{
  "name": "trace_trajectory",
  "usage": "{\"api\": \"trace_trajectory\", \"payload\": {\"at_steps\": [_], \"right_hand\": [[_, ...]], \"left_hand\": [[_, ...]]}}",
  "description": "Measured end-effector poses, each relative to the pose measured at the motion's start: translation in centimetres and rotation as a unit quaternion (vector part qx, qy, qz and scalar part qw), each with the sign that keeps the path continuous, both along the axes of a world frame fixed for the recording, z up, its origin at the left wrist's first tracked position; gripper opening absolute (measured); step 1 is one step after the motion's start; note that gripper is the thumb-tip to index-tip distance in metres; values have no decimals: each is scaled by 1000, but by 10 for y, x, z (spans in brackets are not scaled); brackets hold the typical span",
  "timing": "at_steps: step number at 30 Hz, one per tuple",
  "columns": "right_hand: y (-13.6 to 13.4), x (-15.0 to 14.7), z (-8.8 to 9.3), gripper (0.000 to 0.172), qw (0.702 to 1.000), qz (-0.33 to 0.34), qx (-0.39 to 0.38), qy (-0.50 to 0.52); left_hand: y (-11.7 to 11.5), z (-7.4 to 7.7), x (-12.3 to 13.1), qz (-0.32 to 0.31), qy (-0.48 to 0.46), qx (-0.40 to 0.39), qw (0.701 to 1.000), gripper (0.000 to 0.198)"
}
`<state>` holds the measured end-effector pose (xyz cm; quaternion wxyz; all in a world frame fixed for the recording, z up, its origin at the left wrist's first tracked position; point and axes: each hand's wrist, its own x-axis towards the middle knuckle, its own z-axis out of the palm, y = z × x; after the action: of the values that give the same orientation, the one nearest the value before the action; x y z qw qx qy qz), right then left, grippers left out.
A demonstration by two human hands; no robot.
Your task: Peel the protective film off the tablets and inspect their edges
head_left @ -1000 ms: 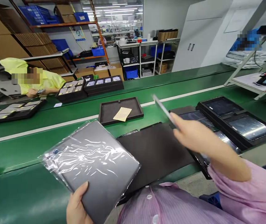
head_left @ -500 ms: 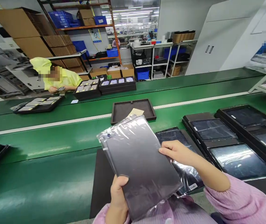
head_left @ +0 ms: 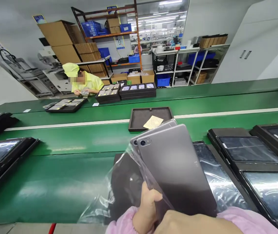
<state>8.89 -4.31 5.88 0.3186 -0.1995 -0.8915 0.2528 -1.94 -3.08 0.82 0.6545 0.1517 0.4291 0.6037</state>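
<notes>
My left hand (head_left: 149,203) is closed on the lower left edge of two stacked grey tablets, its thumb on top. The upper tablet (head_left: 175,169) shows its bare back, with the camera at its top left corner. Behind it, the second tablet (head_left: 169,124) shows only along its top and left edges. A clear plastic bag (head_left: 104,198) hangs loose to the left of the tablets, and part of it lies over their left side. My right hand (head_left: 190,222) crosses low in front of the tablets' bottom edge; its fingers are hidden or cut off by the frame.
A black tray (head_left: 135,122) holding a yellowish paper slip (head_left: 153,122) lies on the green bench (head_left: 68,175). Wrapped tablets in black trays (head_left: 251,149) stand at right; other trays (head_left: 29,146) stand at left. A co-worker (head_left: 85,81) in yellow sits across the bench beside phone trays (head_left: 137,92).
The plastic has come off most of the upper tablet and now hangs to the left. My right hand has moved from the tablets' right edge down to the bottom. The view has shifted left.
</notes>
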Motion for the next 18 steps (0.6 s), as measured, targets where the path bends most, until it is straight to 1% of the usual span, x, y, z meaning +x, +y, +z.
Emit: {"api": "trace_trajectory", "payload": {"at_steps": [2,4,5,6,7,8,9,10,12,14,16,18], "right_hand": [[6,31,6,35,1000,-17,-2,13],[18,65,8,33,997,-67,-16,31],[25,79,7,31,992,-118,-32,42],[32,88,6,26,977,-194,-70,51],[38,93,5,18,958,-260,-112,49],[43,93,3,10,937,-310,-155,37],[47,89,3,6,920,-338,-198,18],[49,83,3,12,909,-345,-233,-4],[52,69,7,21,900,-330,-284,-32],[53,64,13,27,898,-306,-317,-10],[54,70,21,37,887,-296,-348,60],[54,81,32,54,880,-297,-351,123]], "left_hand": [[-2,-1,-6,-25,-10,27,999,35],[-2,0,-12,-28,-10,33,999,35],[-3,1,-15,-21,-9,25,999,35],[-4,3,-17,-10,-8,14,1000,35],[-5,6,-19,4,-6,0,1000,36],[-6,10,-21,16,-4,-12,1000,35],[-8,14,-22,27,-2,-23,999,35],[-9,19,-25,38,0,-35,999,33],[-12,30,-32,58,6,-73,996,32],[-15,43,-46,94,20,-115,989,33],[-17,54,-69,168,45,-150,973,32],[-19,60,-98,263,80,-157,949,26]]}}
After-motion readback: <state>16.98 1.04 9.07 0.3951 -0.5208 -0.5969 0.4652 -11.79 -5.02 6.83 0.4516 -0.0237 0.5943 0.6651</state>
